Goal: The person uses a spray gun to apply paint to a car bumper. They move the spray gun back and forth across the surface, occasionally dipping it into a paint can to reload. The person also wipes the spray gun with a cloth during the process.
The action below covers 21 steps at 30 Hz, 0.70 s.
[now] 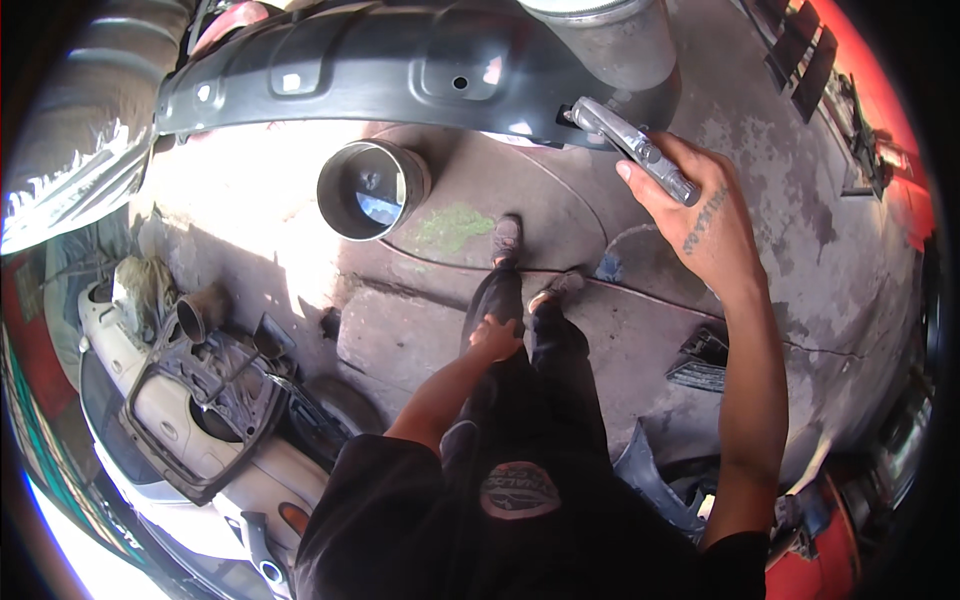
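Concrete floor below, spray gun points diagonally forward-left.

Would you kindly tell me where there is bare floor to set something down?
Stained but bare floor lies right of the right hand, which holds a spray gun. Another bare patch, sunlit, lies left of the bucket, short of the bumper. It is crowded at lower left, where car parts are piled, and a hose crosses beside the shoes.
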Available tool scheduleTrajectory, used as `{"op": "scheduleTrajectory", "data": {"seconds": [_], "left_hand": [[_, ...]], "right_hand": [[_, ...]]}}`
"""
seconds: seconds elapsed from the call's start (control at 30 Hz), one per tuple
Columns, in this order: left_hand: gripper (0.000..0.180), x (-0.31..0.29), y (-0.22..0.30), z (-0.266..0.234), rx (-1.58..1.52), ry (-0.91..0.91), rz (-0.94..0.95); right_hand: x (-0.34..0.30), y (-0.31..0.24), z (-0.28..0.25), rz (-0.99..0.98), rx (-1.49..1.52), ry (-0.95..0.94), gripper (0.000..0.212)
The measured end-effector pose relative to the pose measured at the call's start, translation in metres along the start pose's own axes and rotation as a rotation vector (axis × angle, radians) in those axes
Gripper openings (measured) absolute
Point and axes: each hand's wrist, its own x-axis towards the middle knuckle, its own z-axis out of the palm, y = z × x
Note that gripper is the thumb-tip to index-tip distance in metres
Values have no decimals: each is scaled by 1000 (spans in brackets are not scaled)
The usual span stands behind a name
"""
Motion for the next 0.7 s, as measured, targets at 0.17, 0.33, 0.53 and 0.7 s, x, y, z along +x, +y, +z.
{"op": "scheduleTrajectory", "data": {"seconds": [0.17, 0.33, 0.53, 0.7], "left_hand": [[58, -13, -10, -3, 7, 56, 36], [56, -22, -13, -18, -28, 58, 90], [54, -22, -23, -36, -81, 73, 201], [59, -51, -12, -52, -266, 186, 313]], "right_hand": [[1, -9, 16, -23, 11, 50, 29], [-18, -16, 33, -86, 107, 19, 25], [-45, -26, 39, 140, 185, -46, 27], [-55, -45, 82, 86, 444, 23, 25]]}}
